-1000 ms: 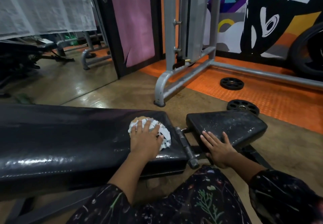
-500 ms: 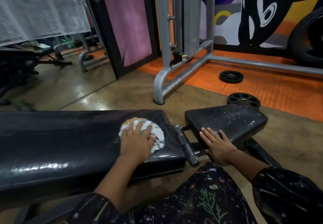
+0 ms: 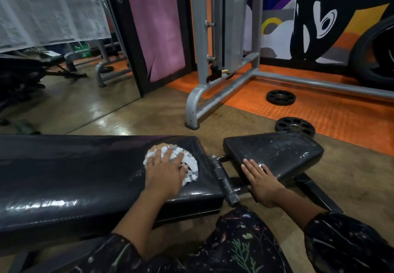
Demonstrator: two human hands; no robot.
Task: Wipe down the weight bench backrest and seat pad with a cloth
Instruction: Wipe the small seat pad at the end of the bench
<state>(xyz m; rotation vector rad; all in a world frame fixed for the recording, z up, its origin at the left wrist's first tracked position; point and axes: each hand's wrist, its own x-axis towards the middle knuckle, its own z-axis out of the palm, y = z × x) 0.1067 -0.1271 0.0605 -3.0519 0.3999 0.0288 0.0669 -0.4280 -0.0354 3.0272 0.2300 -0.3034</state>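
Cloth (image 3: 187, 164), round and patchy, lay under your left hand (image 3: 165, 173), grip spread flat on the glossy backrest (image 3: 64, 172). Your right hand (image 3: 261, 182) rested open-fingered on the scuffed seat pad (image 3: 283, 151).

Your left hand (image 3: 165, 173) is lying flat on the cloth (image 3: 190, 162), which is sitting on the backrest (image 3: 74, 172). Right of the hinge (image 3: 222, 176), your right hand (image 3: 261, 184) is resting on the seat pad (image 3: 277, 151).

Dim indoor light, glare streaks on the glossy backrest (image 3: 64, 187), wide-angle bending and softness at edges.
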